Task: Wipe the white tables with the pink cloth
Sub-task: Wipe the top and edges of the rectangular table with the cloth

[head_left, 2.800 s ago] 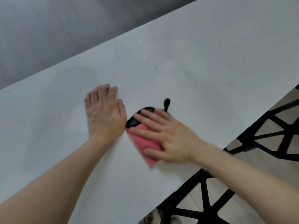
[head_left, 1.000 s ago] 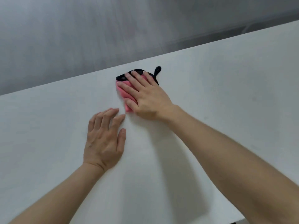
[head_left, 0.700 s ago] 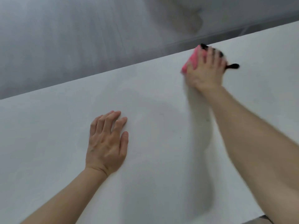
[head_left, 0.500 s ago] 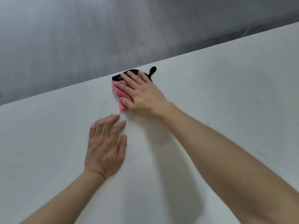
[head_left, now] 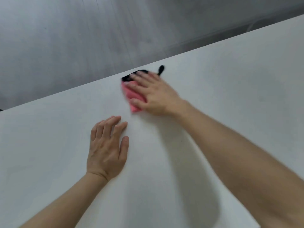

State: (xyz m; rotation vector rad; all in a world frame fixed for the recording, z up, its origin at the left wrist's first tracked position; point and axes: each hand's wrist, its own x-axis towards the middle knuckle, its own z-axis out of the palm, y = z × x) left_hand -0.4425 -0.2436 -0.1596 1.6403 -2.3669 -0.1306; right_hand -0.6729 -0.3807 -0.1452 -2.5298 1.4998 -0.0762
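Wiping is the step in hand: the pink cloth point(head_left: 131, 94) is pressed on the white table point(head_left: 230, 99) under the right hand point(head_left: 154, 96), close to the far edge of the top. The cloth and the hand are blurred, so a stroke is judged to be in progress.

The fingers point(head_left: 143, 79) of this hand are stretched and a little spread. Nothing is gripped; the cloth is only held down by the palm and the straight fingers. Pink fabric is seen to the left of the fingertips and under the thumb. A black border point(head_left: 126, 78) lies at the fingertips, and a small black loop point(head_left: 161, 69) sticks out beyond them, towards the table edge. The right arm is reached far forward, almost straight.

The left hand point(head_left: 107, 148) is laid flat on the table, nearer to the person, with straight fingers point(head_left: 108, 127) kept together and the thumb slightly apart. Nothing is held by it. The lower corner of the cloth lies just beyond its fingertips, not touching them. This hand is judged to serve as a support for the lean.

For the next move, a stroke over the unwiped surface is called for, with even pressure, so that the cloth is not bunched or pushed over the edge. How much of the table is already wiped cannot be told.
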